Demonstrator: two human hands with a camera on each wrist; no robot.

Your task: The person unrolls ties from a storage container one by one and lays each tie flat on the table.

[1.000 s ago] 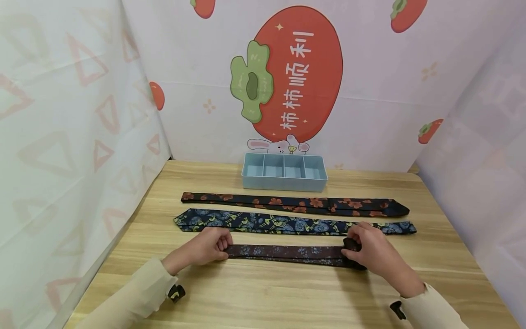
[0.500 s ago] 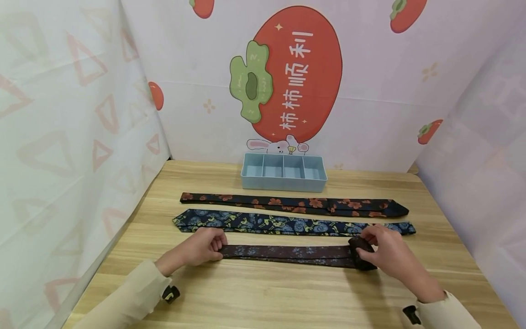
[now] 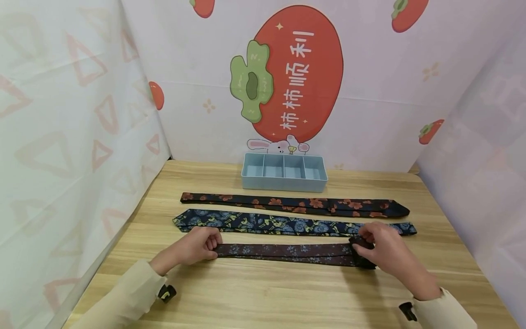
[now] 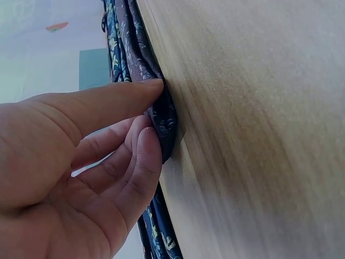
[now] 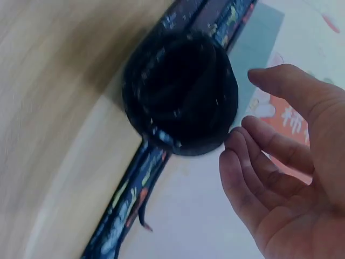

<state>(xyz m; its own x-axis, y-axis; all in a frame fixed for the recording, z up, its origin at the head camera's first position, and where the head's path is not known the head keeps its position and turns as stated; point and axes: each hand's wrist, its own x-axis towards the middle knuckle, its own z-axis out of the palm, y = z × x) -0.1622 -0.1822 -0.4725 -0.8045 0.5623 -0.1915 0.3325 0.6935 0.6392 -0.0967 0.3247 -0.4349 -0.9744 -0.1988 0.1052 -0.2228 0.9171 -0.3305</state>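
A dark brown necktie (image 3: 283, 251) with small blue flowers stretches across the table, nearest of three. My left hand (image 3: 199, 245) pinches its left end; in the left wrist view, the thumb and fingers (image 4: 146, 148) lie on either side of the fabric. At the right end the tie is gathered into a dark roll (image 5: 180, 91) with a hollow middle. Beside this roll is my right hand (image 3: 382, 249). In the right wrist view its fingers curve loosely, fingertips right at the roll's edge, and the thumb (image 5: 275, 81) stands apart from it.
Behind lie a navy tie (image 3: 271, 223) with blue and yellow figures and a dark tie (image 3: 283, 203) with orange flowers. A light blue box (image 3: 284, 183) with several compartments stands at the back, before a printed cloth (image 3: 370, 128). The wooden table (image 3: 271, 297) extends in front.
My left hand has moved left with the tie's end. My right hand and the roll have shifted right, mostly in the first half second. The other ties and box stay put.
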